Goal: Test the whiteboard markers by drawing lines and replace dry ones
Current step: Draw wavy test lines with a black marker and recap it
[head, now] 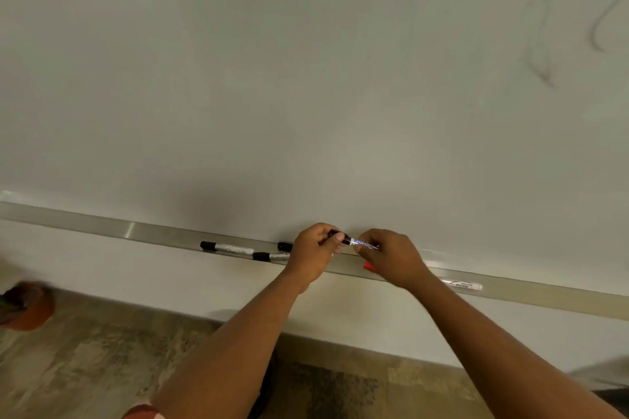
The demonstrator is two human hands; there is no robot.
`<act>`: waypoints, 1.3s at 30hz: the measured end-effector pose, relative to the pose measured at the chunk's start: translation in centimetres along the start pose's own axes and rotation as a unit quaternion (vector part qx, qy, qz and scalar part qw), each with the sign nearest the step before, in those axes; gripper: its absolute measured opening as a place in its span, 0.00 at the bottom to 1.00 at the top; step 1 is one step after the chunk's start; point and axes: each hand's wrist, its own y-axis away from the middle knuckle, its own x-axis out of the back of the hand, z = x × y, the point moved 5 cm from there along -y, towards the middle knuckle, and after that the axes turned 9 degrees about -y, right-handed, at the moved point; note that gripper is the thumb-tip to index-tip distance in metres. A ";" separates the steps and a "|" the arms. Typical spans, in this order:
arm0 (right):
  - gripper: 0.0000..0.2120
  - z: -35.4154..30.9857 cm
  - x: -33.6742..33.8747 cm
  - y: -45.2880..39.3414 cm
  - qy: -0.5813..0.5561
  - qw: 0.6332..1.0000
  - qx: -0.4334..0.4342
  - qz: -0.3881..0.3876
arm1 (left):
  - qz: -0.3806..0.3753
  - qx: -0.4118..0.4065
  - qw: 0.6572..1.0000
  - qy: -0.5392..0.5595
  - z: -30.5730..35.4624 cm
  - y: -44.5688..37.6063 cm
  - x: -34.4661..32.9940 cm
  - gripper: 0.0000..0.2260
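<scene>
Fingers of the left hand [315,248] pinch the black cap; the right hand [391,253] pinches the slim white-barrelled plastic marker [355,241]. Light, stiff, probably slick: grip barrel and cap firmly.

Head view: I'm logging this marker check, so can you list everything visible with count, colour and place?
whiteboard: one, white, fills the upper view, faint smudges at right
tray: one, silver, along the board's bottom edge
black-capped markers: three, on the tray left of the hands
red-capped marker: one, white barrel, on the tray, partly behind the right forearm
held marker: one, black cap, white barrel, between both hands
floor: mottled brown, below
left hand: grips the cap end
right hand: pinches the barrel
</scene>
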 end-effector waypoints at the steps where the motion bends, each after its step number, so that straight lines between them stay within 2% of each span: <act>1: 0.07 -0.2 1.1 0.3 -0.068 0.997 -0.035 -0.008 | -0.004 -0.002 1.000 0.014 0.5 0.1 0.1 0.03; 4: 0.03 -0.9 3.6 1.4 -0.257 0.960 -0.111 -0.014 | -0.007 -0.013 0.998 0.056 2.1 0.4 0.2 0.03; 8: 0.07 -2.8 5.0 2.4 -0.518 0.841 -0.156 0.007 | -0.005 -0.038 0.991 0.125 5.1 0.6 0.5 0.05; 10: 0.11 -4.0 5.6 2.5 -0.574 0.806 -0.142 0.026 | -0.006 -0.046 0.987 0.153 6.9 0.6 0.7 0.06; 13: 0.12 -5.9 6.6 2.4 -0.580 0.806 -0.108 0.048 | -0.021 -0.070 0.983 0.168 9.5 0.6 0.9 0.07; 15: 0.16 -7.2 7.4 2.2 -0.577 0.810 -0.093 0.056 | -0.036 -0.096 0.982 0.161 11.1 0.8 1.0 0.08; 19: 0.20 -9.7 9.0 2.2 -0.568 0.818 -0.066 0.063 | -0.043 -0.176 0.978 0.102 14.5 1.3 1.8 0.07; 26: 0.16 -12.9 11.5 2.5 -0.548 0.832 -0.019 0.084 | -0.021 -0.303 0.951 -0.060 19.2 2.1 3.5 0.07; 35: 0.12 -14.3 12.1 2.7 -0.569 0.818 0.041 0.076 | 0.008 -0.373 0.923 -0.091 21.2 2.4 3.9 0.10; 39: 0.09 -14.7 13.1 2.9 -0.552 0.830 0.057 0.064 | -0.010 -0.388 0.916 -0.096 22.1 2.4 4.1 0.10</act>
